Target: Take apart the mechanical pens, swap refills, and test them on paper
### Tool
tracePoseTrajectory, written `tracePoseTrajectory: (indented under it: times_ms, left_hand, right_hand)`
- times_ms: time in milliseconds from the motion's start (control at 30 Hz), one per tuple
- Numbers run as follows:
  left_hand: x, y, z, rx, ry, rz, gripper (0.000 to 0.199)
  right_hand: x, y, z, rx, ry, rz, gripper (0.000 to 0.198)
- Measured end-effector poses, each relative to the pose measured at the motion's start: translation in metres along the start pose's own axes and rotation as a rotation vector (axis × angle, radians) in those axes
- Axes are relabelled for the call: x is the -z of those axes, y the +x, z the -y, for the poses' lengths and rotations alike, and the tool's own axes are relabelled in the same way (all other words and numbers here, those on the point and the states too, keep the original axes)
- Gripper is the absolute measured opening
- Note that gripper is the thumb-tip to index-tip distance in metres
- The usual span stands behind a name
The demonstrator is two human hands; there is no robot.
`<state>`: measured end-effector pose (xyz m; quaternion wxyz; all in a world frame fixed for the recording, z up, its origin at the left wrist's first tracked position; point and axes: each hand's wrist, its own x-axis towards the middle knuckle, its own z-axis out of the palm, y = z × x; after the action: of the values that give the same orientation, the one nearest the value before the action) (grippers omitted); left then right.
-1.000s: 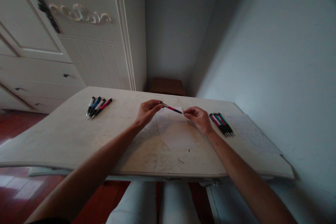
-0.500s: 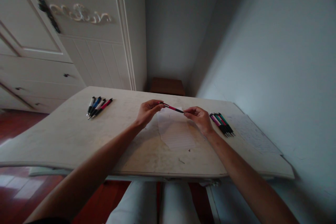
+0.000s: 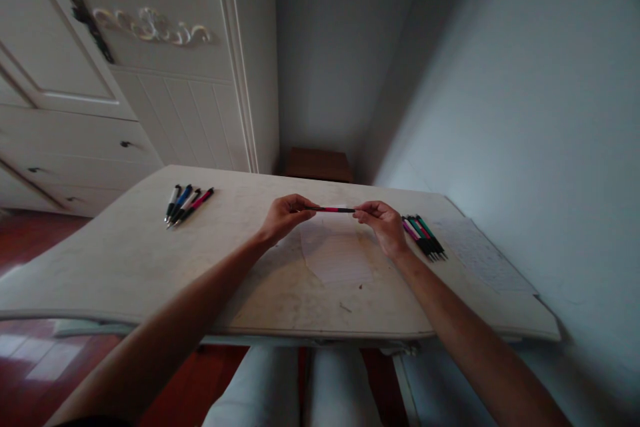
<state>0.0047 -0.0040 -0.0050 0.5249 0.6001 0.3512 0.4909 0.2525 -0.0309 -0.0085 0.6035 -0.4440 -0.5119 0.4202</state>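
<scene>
A pink and black pen lies level between my two hands, above a lined sheet of paper. My left hand pinches its left end between thumb and fingers. At the black right end, my right hand closes thumb and fingertips on it. Just right of that hand, several pens with purple, pink and green barrels lie side by side, tips toward me. Farther left, a fanned group of pens in white, blue and pink rests on the table.
The worn white table has a written sheet at its right, beside the wall. Small dark scraps lie near the front edge. A white cabinet stands behind left, and a brown wooden box-like piece beyond the far edge.
The pen has turned from slanting down to the right to nearly level. My left hand has dropped slightly, and my right hand has shifted a little to the right.
</scene>
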Motion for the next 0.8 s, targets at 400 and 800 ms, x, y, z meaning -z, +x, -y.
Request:
tracePoseTrajectory:
  times_ms: [400, 800]
  left_hand:
    - [-0.003, 0.0001, 0.0045, -0.102, 0.277, 0.019, 0.048]
    - [-0.0009, -0.0005, 0.0019, -0.217, 0.485, 0.008, 0.033]
  right_hand:
    - [0.0001, 0.0013, 0.0004, 0.009, 0.064, -0.033, 0.026]
    - [0.0023, 0.002, -0.0008, 0.009, 0.047, -0.024, 0.022]
